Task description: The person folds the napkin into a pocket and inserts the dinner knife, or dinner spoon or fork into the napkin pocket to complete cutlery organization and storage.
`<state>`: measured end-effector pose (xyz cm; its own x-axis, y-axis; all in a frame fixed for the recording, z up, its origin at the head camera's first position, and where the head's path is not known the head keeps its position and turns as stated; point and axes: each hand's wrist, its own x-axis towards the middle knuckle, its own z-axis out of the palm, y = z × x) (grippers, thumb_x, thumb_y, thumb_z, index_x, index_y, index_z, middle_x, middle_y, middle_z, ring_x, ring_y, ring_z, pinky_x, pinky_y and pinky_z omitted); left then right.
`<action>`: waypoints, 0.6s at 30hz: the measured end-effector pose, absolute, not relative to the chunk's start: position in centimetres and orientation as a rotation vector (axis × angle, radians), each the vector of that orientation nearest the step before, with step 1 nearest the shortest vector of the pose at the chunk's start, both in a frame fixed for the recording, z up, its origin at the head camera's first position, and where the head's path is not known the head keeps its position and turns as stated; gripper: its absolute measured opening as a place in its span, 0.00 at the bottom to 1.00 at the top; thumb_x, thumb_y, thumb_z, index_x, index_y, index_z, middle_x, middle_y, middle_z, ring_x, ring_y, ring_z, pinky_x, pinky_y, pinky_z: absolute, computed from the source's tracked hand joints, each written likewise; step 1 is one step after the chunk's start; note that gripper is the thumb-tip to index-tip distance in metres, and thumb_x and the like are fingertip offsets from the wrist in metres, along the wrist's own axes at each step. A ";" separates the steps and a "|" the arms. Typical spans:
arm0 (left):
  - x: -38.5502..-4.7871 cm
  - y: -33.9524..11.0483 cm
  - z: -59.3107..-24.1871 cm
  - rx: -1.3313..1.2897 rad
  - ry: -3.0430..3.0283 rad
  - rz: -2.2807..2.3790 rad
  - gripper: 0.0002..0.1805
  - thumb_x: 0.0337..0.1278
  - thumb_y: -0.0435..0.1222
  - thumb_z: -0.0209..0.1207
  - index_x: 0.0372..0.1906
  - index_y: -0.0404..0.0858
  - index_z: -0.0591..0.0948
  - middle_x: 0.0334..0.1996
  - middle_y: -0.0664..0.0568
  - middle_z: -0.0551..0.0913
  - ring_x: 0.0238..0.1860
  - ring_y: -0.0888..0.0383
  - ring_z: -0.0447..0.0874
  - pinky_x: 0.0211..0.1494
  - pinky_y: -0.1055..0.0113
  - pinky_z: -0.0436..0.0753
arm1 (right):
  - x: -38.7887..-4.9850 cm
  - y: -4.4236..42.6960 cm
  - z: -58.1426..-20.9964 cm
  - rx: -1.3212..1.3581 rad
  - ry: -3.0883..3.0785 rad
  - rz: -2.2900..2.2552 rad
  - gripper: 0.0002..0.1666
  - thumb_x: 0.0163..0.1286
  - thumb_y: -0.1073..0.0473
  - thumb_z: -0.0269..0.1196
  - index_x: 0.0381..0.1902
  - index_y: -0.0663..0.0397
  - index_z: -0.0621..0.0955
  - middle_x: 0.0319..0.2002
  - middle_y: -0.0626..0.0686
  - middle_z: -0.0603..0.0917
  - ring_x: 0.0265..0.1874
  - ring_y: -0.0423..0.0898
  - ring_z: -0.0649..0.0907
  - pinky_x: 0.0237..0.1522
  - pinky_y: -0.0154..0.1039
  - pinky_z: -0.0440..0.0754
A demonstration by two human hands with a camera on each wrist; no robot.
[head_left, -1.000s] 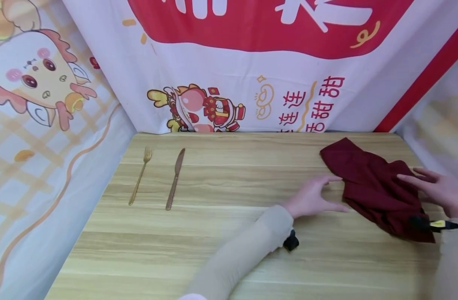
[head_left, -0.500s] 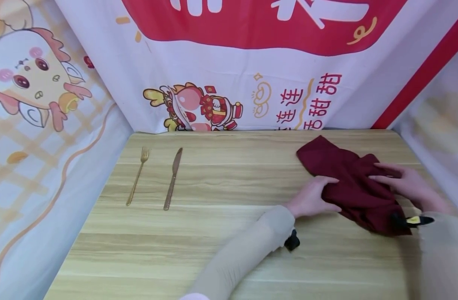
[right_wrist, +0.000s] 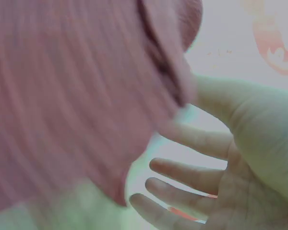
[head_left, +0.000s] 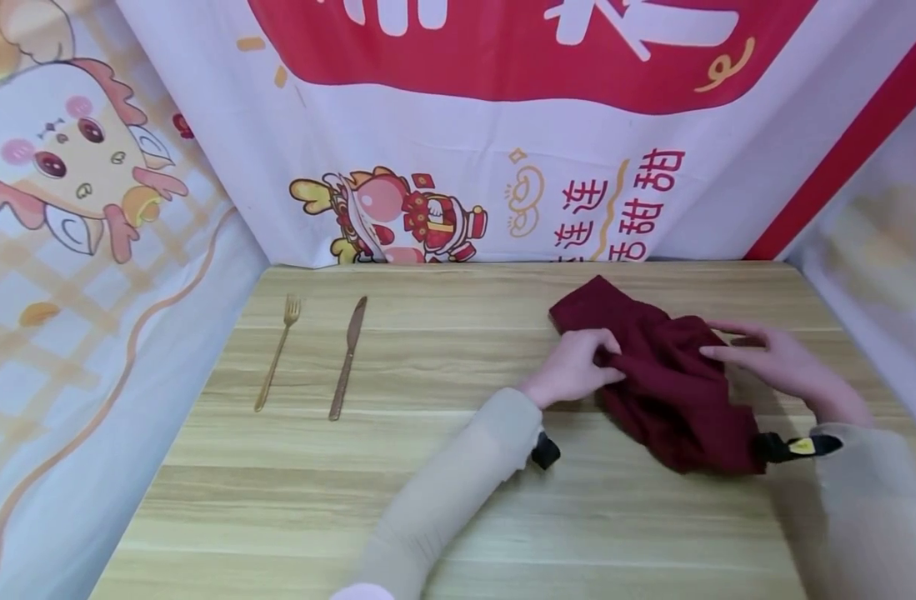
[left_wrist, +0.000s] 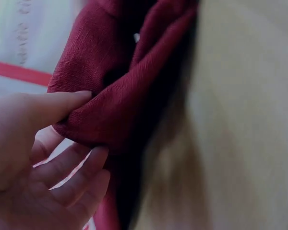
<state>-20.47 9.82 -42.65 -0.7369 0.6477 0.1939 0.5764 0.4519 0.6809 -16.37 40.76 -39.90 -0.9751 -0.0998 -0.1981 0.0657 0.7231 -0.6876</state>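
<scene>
A crumpled dark red cloth (head_left: 660, 383) lies in loose folds on the right half of the wooden table (head_left: 458, 500). At its left edge my left hand (head_left: 573, 367) pinches a fold; in the left wrist view the thumb (left_wrist: 62, 105) presses on top, with fingers beneath. On the opposite side my right hand (head_left: 788, 362) holds the cloth's right edge between thumb and index finger. Those two fingertips are partly hidden by cloth in the right wrist view, where the other fingers (right_wrist: 187, 175) stay spread and fairly straight.
A gold fork (head_left: 277, 354) and a copper-coloured knife (head_left: 348, 358) lie apart, roughly parallel, at the table's left. Printed fabric (head_left: 442, 125) hangs behind the table, and more fabric (head_left: 90, 333) covers the left side.
The cloth has slid left across the table, with my right hand moving along with it. My left hand has gone from beside the cloth to pinching its left edge.
</scene>
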 end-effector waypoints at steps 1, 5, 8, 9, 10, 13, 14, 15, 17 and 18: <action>-20.7 9.2 -42.4 1.102 2.594 1.216 0.08 0.61 0.37 0.71 0.41 0.43 0.84 0.38 0.62 0.82 0.44 0.68 0.77 0.50 0.82 0.70 | -16.3 40.4 -39.4 -0.049 2.726 -1.065 0.41 0.73 0.40 0.63 0.75 0.57 0.70 0.68 0.69 0.71 0.61 0.50 0.76 0.47 0.35 0.78; -21.3 7.1 -41.2 1.116 2.569 1.398 0.05 0.64 0.34 0.68 0.42 0.41 0.85 0.38 0.61 0.84 0.44 0.70 0.78 0.53 0.80 0.73 | -15.9 38.7 -37.9 -0.136 2.804 -0.977 0.34 0.73 0.38 0.63 0.68 0.50 0.79 0.64 0.63 0.78 0.63 0.55 0.74 0.50 0.39 0.75; -21.5 5.9 -40.7 1.074 2.564 1.487 0.04 0.66 0.33 0.66 0.43 0.41 0.85 0.40 0.60 0.86 0.45 0.70 0.80 0.53 0.78 0.74 | -15.6 36.9 -37.5 -0.225 2.778 -1.039 0.27 0.73 0.41 0.65 0.63 0.48 0.83 0.61 0.58 0.81 0.55 0.46 0.81 0.47 0.35 0.78; -21.6 5.5 -40.6 1.046 2.560 1.513 0.04 0.67 0.33 0.66 0.43 0.41 0.85 0.41 0.59 0.86 0.45 0.69 0.80 0.53 0.77 0.75 | -15.5 36.3 -37.5 -0.246 2.751 -1.072 0.27 0.73 0.43 0.66 0.62 0.49 0.83 0.60 0.58 0.82 0.52 0.43 0.83 0.46 0.33 0.79; -21.7 5.1 -40.5 1.019 2.563 1.534 0.03 0.68 0.33 0.65 0.43 0.41 0.85 0.41 0.59 0.87 0.46 0.68 0.81 0.53 0.76 0.75 | -15.4 35.7 -37.6 -0.258 2.709 -1.113 0.26 0.72 0.44 0.66 0.62 0.50 0.83 0.60 0.58 0.82 0.50 0.42 0.84 0.45 0.34 0.81; -21.8 3.9 -40.3 0.956 2.579 1.556 0.04 0.68 0.33 0.63 0.45 0.41 0.85 0.43 0.56 0.87 0.47 0.66 0.83 0.55 0.75 0.76 | -15.3 34.1 -38.0 -0.301 2.598 -1.203 0.26 0.71 0.46 0.68 0.61 0.52 0.83 0.57 0.58 0.83 0.46 0.44 0.86 0.45 0.34 0.82; -21.9 3.4 -40.2 0.946 2.585 1.542 0.05 0.68 0.33 0.63 0.45 0.41 0.85 0.43 0.56 0.87 0.47 0.65 0.83 0.55 0.74 0.76 | -15.4 33.8 -38.2 -0.308 2.580 -1.213 0.26 0.70 0.46 0.69 0.60 0.53 0.83 0.56 0.57 0.84 0.46 0.44 0.87 0.45 0.34 0.82; -21.9 2.8 -40.2 0.946 2.587 1.519 0.05 0.68 0.32 0.63 0.45 0.40 0.85 0.43 0.56 0.87 0.47 0.65 0.83 0.56 0.73 0.76 | -15.5 33.5 -38.5 -0.315 2.570 -1.219 0.26 0.70 0.46 0.70 0.60 0.53 0.83 0.55 0.56 0.85 0.45 0.44 0.87 0.45 0.33 0.82; -21.8 1.5 -40.1 0.975 2.582 1.452 0.06 0.66 0.31 0.63 0.45 0.40 0.85 0.43 0.55 0.87 0.48 0.63 0.83 0.58 0.68 0.77 | -15.7 33.2 -39.1 -0.347 2.575 -1.229 0.26 0.69 0.47 0.71 0.59 0.54 0.84 0.53 0.55 0.86 0.46 0.45 0.86 0.45 0.33 0.82; -21.7 0.7 -40.1 0.999 2.575 1.410 0.06 0.65 0.31 0.64 0.45 0.39 0.85 0.43 0.55 0.86 0.48 0.62 0.82 0.58 0.65 0.77 | -15.8 33.1 -39.4 -0.362 2.589 -1.228 0.25 0.68 0.48 0.71 0.58 0.55 0.84 0.52 0.54 0.86 0.45 0.46 0.86 0.44 0.33 0.82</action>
